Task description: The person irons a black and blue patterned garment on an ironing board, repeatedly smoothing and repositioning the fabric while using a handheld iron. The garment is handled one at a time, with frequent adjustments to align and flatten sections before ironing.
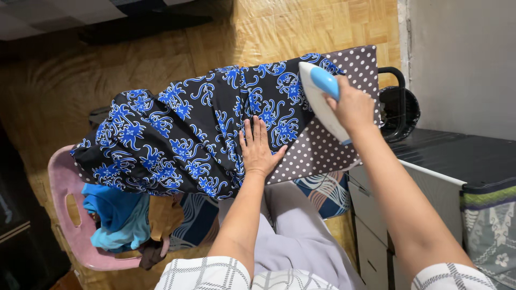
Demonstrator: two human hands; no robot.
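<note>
Black-blue patterned cloth (183, 134) under left hand (258, 147), right hand (352, 107) w/ iron (322, 99).

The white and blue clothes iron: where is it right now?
In the head view, the white and blue clothes iron sits upper right, gripped by the right hand, resting on the black and blue patterned cloth at its edge over the polka-dot ironing board.

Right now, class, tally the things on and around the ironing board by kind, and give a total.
Irons: 1
Ironing boards: 1
Patterned cloths on the board: 1
Pink chairs: 1
Hands at work: 2, left hand and right hand
Total: 6
</note>
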